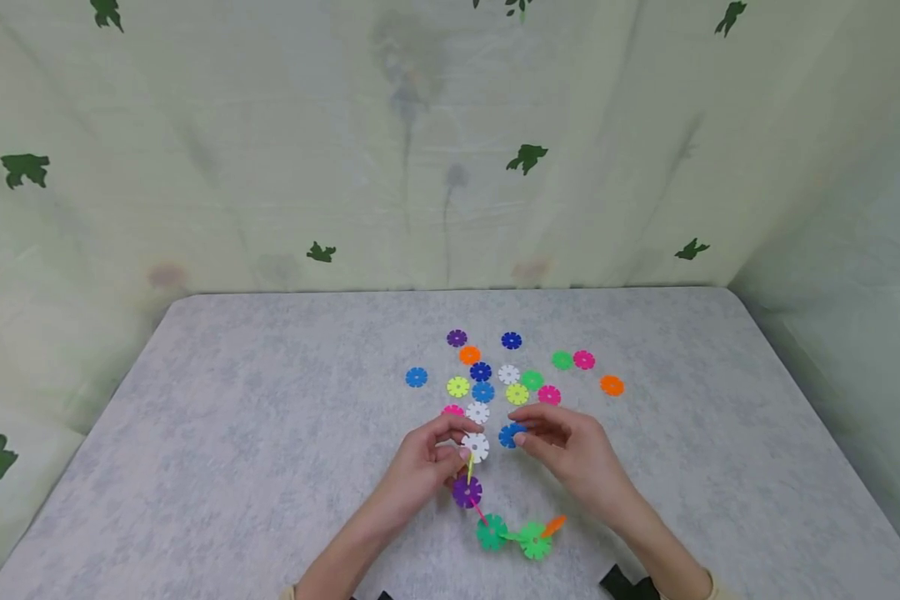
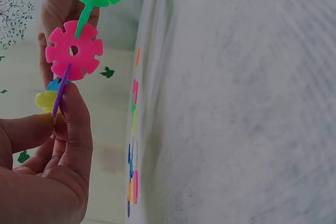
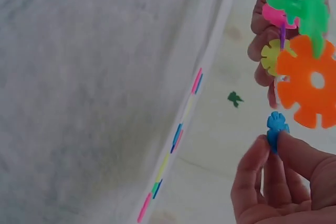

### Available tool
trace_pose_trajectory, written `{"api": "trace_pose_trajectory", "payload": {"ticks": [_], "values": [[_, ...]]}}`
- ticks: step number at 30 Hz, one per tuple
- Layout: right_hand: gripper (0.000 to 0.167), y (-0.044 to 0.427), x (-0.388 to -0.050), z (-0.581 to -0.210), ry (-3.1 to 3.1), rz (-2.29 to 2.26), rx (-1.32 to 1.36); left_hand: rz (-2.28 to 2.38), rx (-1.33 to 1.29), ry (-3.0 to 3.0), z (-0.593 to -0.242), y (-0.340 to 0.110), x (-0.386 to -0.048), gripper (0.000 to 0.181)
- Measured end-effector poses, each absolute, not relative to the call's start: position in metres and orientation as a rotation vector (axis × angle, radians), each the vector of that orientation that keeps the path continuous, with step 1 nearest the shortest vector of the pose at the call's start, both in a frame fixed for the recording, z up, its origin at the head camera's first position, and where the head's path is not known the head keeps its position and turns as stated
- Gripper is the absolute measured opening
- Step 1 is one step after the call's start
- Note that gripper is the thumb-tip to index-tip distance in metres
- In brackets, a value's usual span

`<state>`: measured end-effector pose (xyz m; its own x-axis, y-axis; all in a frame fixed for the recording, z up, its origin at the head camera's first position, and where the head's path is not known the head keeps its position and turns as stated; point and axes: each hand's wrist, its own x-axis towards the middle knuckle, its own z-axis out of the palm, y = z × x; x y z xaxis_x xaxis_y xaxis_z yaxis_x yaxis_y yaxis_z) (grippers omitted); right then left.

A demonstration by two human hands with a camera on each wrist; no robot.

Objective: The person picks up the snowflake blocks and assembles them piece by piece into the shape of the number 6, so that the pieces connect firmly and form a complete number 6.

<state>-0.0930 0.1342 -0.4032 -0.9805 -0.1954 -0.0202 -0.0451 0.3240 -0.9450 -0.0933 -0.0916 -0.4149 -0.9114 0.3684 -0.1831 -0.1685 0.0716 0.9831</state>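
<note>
My left hand (image 1: 427, 457) pinches the end of a chain of notched interlocking discs, near a white disc (image 1: 476, 447). Down from it hang a yellow disc seen edge-on, a purple disc (image 1: 467, 492), a pink disc (image 2: 73, 51), several green discs (image 1: 536, 542) and an orange disc (image 3: 304, 85) at the far end. Between thumb and fingers, my right hand (image 1: 570, 450) pinches a blue disc (image 1: 510, 435), held just right of the white one. In the head view a gap shows between the blue and white discs. Part of the blue disc is hidden by the right thumb.
Loose discs lie scattered on the grey table (image 1: 270, 417) beyond my hands, among them a purple disc (image 1: 457, 337), a light blue disc (image 1: 416, 377) and an orange disc (image 1: 612, 385). A pale curtain (image 1: 450, 208) with green leaf shapes stands behind the table.
</note>
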Motion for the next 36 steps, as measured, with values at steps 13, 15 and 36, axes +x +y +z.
{"api": "trace_pose_trajectory", "payload": {"ticks": [13,15,36], "values": [[0.013,0.127,-0.087,-0.405,2.367,-1.784,-0.295,1.869,0.134,1.854,-0.411,-0.091,-0.092,0.027],[0.012,0.126,-0.086,-0.405,2.397,-1.763,-0.291,1.864,0.133,1.862,-0.411,-0.092,-0.092,0.027],[0.014,0.127,-0.084,-0.405,2.471,-1.641,-0.407,1.831,0.168,1.819,-0.413,-0.095,-0.09,0.024]]}}
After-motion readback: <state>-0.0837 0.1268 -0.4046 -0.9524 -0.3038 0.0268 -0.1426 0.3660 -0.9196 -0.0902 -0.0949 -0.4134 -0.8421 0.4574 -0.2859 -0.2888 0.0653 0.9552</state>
